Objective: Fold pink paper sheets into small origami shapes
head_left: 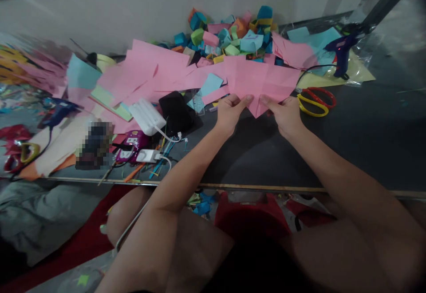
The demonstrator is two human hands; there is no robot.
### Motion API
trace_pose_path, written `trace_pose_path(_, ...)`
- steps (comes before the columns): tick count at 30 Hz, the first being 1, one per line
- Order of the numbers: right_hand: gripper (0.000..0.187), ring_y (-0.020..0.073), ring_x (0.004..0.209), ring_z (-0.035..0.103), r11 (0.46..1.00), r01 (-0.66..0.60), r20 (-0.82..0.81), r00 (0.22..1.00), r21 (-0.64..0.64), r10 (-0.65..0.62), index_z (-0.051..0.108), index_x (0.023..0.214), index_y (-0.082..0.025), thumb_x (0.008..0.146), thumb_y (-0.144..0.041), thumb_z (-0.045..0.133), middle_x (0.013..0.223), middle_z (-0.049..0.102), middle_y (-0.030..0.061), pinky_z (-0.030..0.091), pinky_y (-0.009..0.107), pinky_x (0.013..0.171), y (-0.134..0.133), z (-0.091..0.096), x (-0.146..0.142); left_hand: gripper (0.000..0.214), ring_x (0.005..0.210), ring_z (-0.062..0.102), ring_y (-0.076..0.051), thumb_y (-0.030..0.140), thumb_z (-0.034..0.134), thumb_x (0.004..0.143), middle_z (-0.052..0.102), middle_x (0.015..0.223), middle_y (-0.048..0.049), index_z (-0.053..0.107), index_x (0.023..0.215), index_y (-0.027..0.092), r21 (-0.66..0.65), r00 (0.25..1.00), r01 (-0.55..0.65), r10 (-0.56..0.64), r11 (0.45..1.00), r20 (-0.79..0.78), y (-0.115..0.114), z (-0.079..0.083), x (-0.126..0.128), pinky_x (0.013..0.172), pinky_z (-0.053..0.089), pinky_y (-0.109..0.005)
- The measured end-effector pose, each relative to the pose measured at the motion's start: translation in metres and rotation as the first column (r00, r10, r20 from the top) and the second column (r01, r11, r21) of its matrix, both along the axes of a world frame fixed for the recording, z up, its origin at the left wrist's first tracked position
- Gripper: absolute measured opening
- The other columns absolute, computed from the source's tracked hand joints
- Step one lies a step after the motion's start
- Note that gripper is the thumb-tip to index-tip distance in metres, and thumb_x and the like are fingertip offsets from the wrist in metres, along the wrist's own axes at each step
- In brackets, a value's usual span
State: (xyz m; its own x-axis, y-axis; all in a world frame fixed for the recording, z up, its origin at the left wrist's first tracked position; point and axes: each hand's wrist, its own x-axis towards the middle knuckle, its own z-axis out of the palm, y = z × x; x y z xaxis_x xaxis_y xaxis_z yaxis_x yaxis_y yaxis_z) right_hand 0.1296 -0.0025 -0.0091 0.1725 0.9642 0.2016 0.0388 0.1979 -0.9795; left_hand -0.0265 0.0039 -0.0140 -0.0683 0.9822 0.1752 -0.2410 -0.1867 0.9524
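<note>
A pink sheet of paper (pixel 258 80), creased and folded to a point at its near end, lies on the dark tabletop (pixel 366 137). My left hand (pixel 229 111) pinches its near left edge, thumb on top. My right hand (pixel 282 113) pinches the near right edge beside the folded point. Both hands are closed on the paper, a few centimetres apart.
Yellow-and-red scissors (pixel 316 101) lie right of my right hand. A blue glue gun (pixel 342 51) stands at the back right. Folded coloured paper pieces (pixel 229 33) pile against the wall. Loose pink sheets (pixel 143 73), a white power bank (pixel 146 116), a black phone (pixel 176 113) and cables lie left.
</note>
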Motion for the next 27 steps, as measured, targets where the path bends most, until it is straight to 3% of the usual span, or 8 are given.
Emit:
trace_pose_path(5,0.049,0.0132,0.051,0.053,1.000,0.012,0.006,1.000,-0.001,-0.012,0.071,0.067,-0.020,0.061,-0.065,0.088,0.063,0.064,0.0017,0.047,0.032,0.046,-0.001,0.000,-0.002,0.050,0.062,0.061,-0.009,0.041,0.096,0.062,0.052,0.053,0.0071,0.052,0.056,0.019,-0.017,0.998,-0.013,0.014,1.000,0.053,0.001,0.000,-0.002,0.066,0.054,-0.025)
trace_pose_path(9,0.049,0.0133,0.052,0.054,1.000,0.000,0.018,1.000,0.000,0.000,0.069,0.066,-0.020,0.061,-0.065,0.088,0.063,0.063,0.0016,0.047,0.032,0.046,-0.001,-0.001,-0.002,0.040,0.072,0.067,-0.012,0.034,0.097,0.062,0.065,0.066,0.0040,0.061,0.073,0.019,-0.085,0.997,-0.005,0.012,0.996,0.081,-0.001,0.003,-0.002,0.073,0.056,-0.028)
trace_pose_path(11,0.051,0.0136,0.052,0.053,1.000,-0.005,0.049,0.999,0.019,0.004,0.066,0.064,-0.021,0.062,-0.067,0.086,0.061,0.061,0.0012,0.046,0.032,0.046,-0.001,-0.002,-0.001,0.045,0.077,0.070,-0.014,0.029,0.098,0.060,0.070,0.075,0.0025,0.062,0.085,0.021,-0.125,0.994,-0.021,0.034,0.992,0.106,-0.002,0.006,-0.003,0.077,0.057,-0.030)
trace_pose_path(15,0.053,0.0163,0.056,0.057,1.000,-0.002,0.127,0.992,0.030,-0.001,0.065,0.066,-0.022,0.064,-0.072,0.082,0.061,0.061,0.0020,0.047,0.034,0.049,-0.003,-0.001,0.000,0.057,0.078,0.071,-0.015,0.026,0.098,0.058,0.065,0.072,0.0060,0.051,0.090,0.024,-0.148,0.989,-0.073,0.091,0.986,0.118,-0.001,0.006,-0.004,0.082,0.058,-0.031)
trace_pose_path(19,0.044,0.0216,0.067,0.064,1.000,-0.017,0.157,0.987,-0.002,0.017,0.069,0.075,-0.023,0.071,-0.065,0.082,0.070,0.066,0.0043,0.053,0.038,0.056,-0.004,0.001,0.001,0.057,0.071,0.067,-0.012,0.031,0.096,0.062,0.060,0.069,0.0077,0.048,0.091,0.025,-0.112,0.994,-0.106,0.104,0.988,-0.019,0.000,0.003,-0.004,0.076,0.056,-0.028)
trace_pose_path(22,0.038,0.0216,0.067,0.065,0.998,-0.030,0.125,0.992,-0.053,0.036,0.072,0.077,-0.021,0.070,-0.056,0.086,0.074,0.069,0.0059,0.053,0.037,0.055,0.001,0.000,0.006,0.055,0.086,0.070,-0.016,0.043,0.092,0.068,0.068,0.083,0.0007,0.053,0.103,0.025,-0.033,0.975,-0.135,0.127,0.990,-0.183,-0.002,0.005,-0.008,0.080,0.055,-0.032)
trace_pose_path(24,0.036,0.0191,0.060,0.062,0.989,-0.069,0.101,0.991,-0.128,0.082,0.073,0.075,-0.019,0.066,-0.050,0.090,0.072,0.070,0.0066,0.050,0.035,0.049,0.005,0.000,0.012,0.060,0.109,0.067,-0.023,0.050,0.089,0.071,0.072,0.103,-0.0065,0.056,0.115,0.025,0.101,0.921,-0.156,0.181,0.983,-0.344,-0.004,0.012,-0.013,0.090,0.054,-0.037)
trace_pose_path(27,0.036,0.0146,0.049,0.053,0.972,-0.109,0.082,0.988,-0.207,0.128,0.070,0.069,-0.019,0.059,-0.046,0.093,0.061,0.066,0.0044,0.043,0.031,0.041,0.012,0.000,0.020,0.063,0.143,0.044,-0.034,0.056,0.089,0.070,0.064,0.136,-0.0122,0.062,0.119,0.026,0.330,0.746,-0.122,0.306,0.936,-0.591,-0.006,0.023,-0.022,0.108,0.044,-0.046)
